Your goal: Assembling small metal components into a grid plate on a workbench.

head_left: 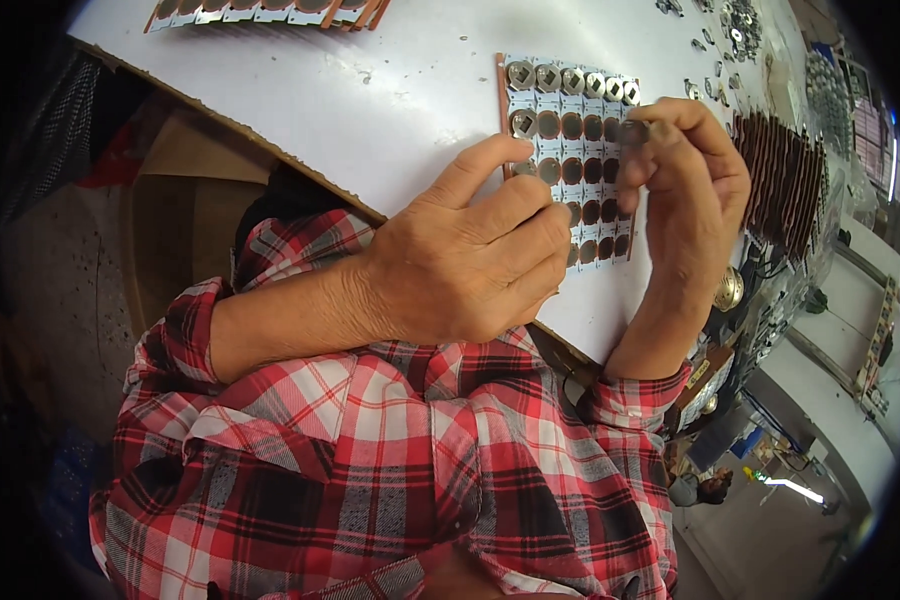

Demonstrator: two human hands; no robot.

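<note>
A panel of small circuit boards (583, 145) with dark round pads lies on the white table. Round silver metal pieces (572, 80) with dark diamond-shaped centres fill its far row, and another one (523, 123) begins the second row. My left hand (480, 250) rests over the panel's near left part, index finger bent down at its left edge, the other fingers curled. Between those fingertips a silvery bit shows, mostly hidden. Above the panel's right edge, my right hand (698, 165) pinches a small dark round metal piece (634, 132), slightly blurred.
More board panels (260, 12) lie at the far left. A row of stacked brown-edged panels (785, 185) stands right of my right hand. Loose metal pieces (740, 30) are scattered at the far right. The table edge (230, 125) runs along the left; a cardboard box (185, 220) sits below it.
</note>
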